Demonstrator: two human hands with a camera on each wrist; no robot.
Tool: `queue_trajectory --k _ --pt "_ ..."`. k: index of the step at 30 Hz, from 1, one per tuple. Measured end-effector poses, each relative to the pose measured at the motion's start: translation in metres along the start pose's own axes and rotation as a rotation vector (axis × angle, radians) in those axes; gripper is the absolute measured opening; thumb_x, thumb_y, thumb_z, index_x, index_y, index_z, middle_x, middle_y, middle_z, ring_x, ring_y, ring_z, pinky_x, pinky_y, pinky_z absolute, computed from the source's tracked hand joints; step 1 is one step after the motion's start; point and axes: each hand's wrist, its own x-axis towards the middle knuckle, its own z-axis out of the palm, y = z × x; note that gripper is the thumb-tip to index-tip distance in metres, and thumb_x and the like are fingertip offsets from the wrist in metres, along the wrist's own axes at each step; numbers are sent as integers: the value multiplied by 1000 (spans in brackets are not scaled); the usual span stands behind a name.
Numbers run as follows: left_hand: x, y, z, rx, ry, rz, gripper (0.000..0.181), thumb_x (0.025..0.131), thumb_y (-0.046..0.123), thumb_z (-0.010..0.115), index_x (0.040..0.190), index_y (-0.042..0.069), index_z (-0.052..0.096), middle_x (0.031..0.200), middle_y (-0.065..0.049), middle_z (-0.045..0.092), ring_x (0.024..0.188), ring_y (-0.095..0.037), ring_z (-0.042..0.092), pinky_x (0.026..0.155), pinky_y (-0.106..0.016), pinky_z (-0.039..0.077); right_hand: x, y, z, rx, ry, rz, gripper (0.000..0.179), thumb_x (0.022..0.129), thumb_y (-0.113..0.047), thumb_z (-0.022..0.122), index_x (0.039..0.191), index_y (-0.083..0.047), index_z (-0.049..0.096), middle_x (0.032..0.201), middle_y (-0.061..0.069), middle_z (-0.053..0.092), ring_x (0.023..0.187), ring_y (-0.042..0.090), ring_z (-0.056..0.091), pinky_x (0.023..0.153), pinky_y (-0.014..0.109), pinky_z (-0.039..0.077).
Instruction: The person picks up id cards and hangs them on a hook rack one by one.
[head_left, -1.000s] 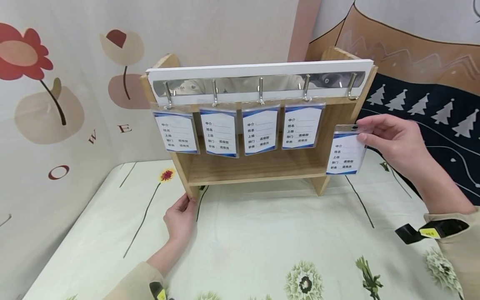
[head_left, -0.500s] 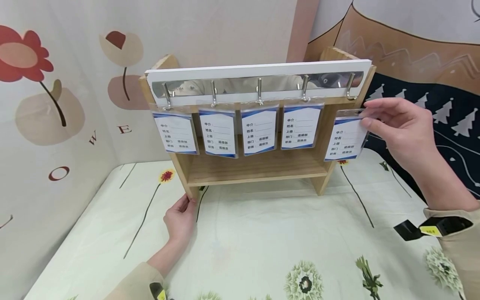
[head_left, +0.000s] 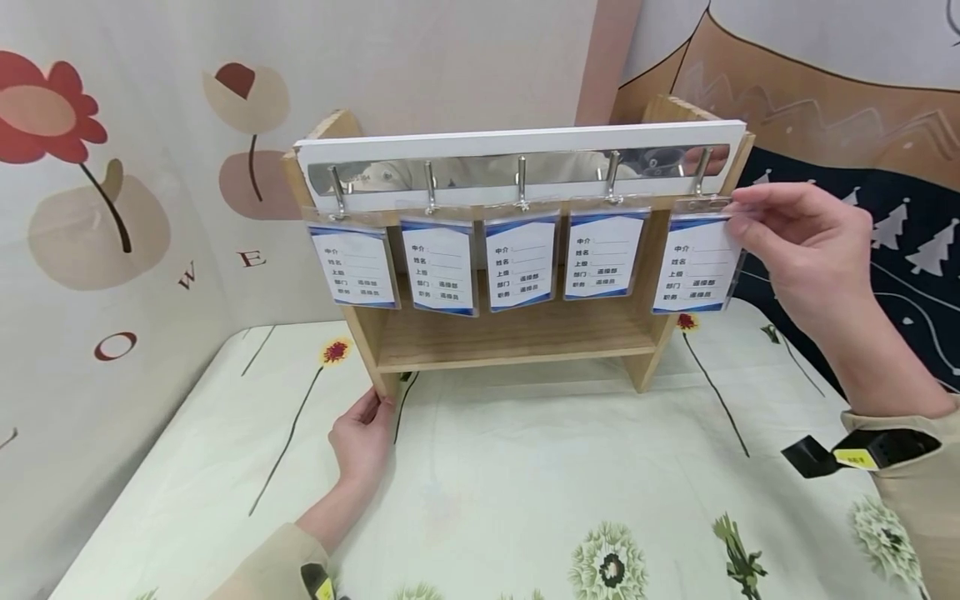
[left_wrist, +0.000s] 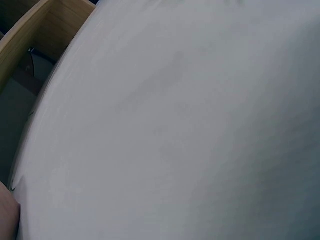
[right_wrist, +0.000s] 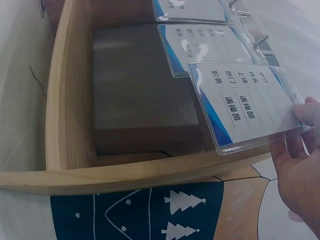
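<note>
My right hand [head_left: 806,250] pinches a clear-sleeved badge card [head_left: 697,265] by its upper right corner, thumb in front. The card's top edge overlaps the lower end of the rightmost hook [head_left: 702,171] in the head view. In the right wrist view the same badge card [right_wrist: 245,102] appears large, with fingers at its edge. My left hand [head_left: 362,442] grips the foot of the wooden rack's left side panel [head_left: 365,342]. Several more badge cards, such as one badge card [head_left: 521,260] in the middle, hang from the other hooks.
A white board with a mirrored strip [head_left: 480,173] carries the hooks across the rack's top. Below is a wooden shelf [head_left: 517,337]. The rack stands on a flower-print cloth [head_left: 510,467], with patterned curtains [head_left: 465,67] behind and beside it.
My right hand has raised the badge card from beside the rack's right panel up to the rightmost hook. The left hand and the hanging cards have stayed in place.
</note>
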Motion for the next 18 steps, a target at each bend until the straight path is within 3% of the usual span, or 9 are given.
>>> queue_trajectory --k 8,18 --pt "1 -2 2 -10 -1 -4 39 101 10 61 138 -3 61 127 -22 67 116 -32 67 88 -28 57 0 -3 6 -194 53 26 29 97 1 67 125 -2 73 116 5 70 99 18 61 91 12 50" --pt "1 0 1 -16 0 -7 38 102 10 61 138 -2 62 127 -21 67 116 -31 67 88 -26 57 -1 -5 10 -159 26 61 32 97 6 64 126 -4 73 117 2 70 98 15 63 89 11 51"
